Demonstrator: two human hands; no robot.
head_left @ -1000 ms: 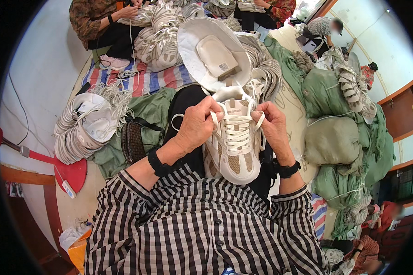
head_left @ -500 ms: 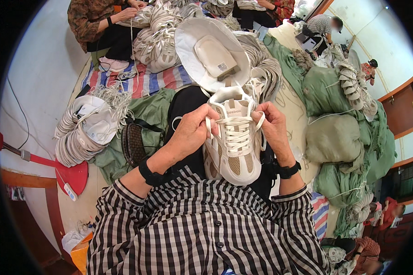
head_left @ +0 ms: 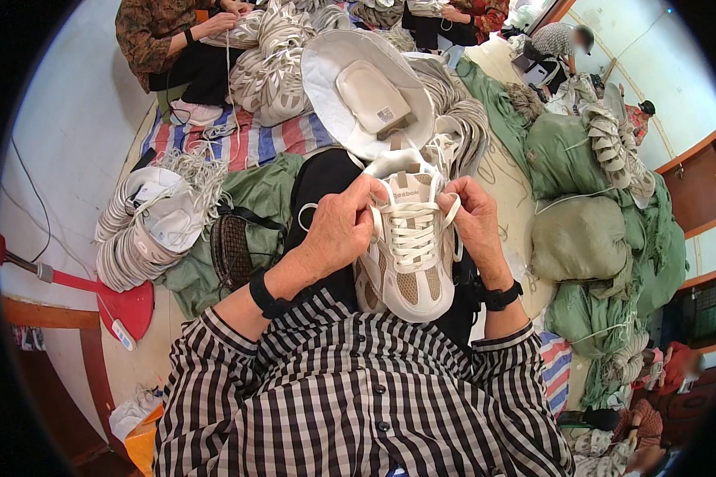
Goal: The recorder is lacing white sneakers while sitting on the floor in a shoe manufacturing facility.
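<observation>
A white-and-tan sneaker upper (head_left: 412, 282) rests across my lap, toe toward me, with flat white laces (head_left: 414, 236) criss-crossed up its front. At its upper left edge, my left hand (head_left: 344, 221) is closed, thumb and fingers pinching a lace near the top eyelets. Opposite it, my right hand (head_left: 475, 216) pinches the lace on the right side, a loop showing by the fingertips. Just beyond the tongue lies a pale, bowl-shaped hat (head_left: 322, 83) with a beige pouch-like piece (head_left: 374, 97) inside it.
Stacked shoe uppers (head_left: 131, 230) and a brown patterned bag (head_left: 232, 248) lie at my left. Full green sacks (head_left: 577, 238) line the right side. More stacked uppers (head_left: 274, 79) sit ahead on a striped sheet (head_left: 274, 147). Co-workers (head_left: 155, 40) sit farther off.
My left hand has shifted slightly up and inward, closer to the top eyelets, its fingers turning over the lace. My right hand and the sneaker upper stay nearly in place.
</observation>
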